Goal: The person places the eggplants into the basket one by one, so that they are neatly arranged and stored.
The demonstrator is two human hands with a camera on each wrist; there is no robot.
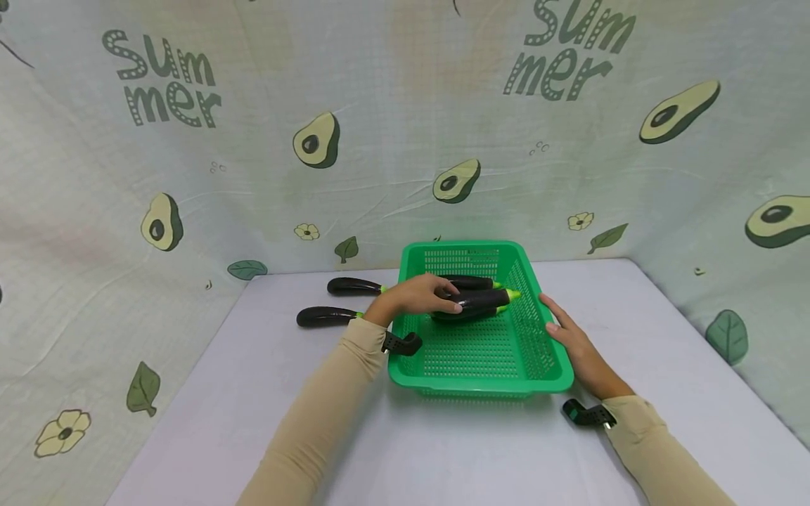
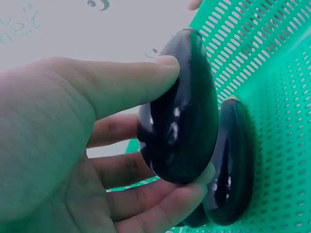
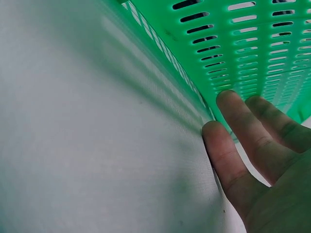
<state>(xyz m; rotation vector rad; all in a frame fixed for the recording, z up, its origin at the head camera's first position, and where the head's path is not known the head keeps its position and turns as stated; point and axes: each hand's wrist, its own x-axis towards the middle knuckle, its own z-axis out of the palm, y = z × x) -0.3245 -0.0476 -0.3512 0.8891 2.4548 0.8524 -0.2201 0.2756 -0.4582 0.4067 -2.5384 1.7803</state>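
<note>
My left hand (image 1: 420, 294) reaches over the left side of a green plastic basket (image 1: 481, 385) and grips a glossy dark eggplant (image 2: 182, 116), thumb on one side and fingers on the other. Its bright green stem end points right. Two more eggplants lie in the basket: one (image 1: 467, 282) behind the held one, another (image 1: 465, 315) partly hidden under it. On the basket's right side, my right hand (image 1: 579, 348) touches the outer slotted wall with extended fingers (image 3: 226, 150).
Left of the basket, two eggplants lie on the white tabletop (image 1: 253, 393), a far one (image 1: 353, 286) and a nearer one (image 1: 324, 316), their green ends toward the basket. Behind the table hangs a cloth (image 1: 380, 84) printed with avocados and leaves.
</note>
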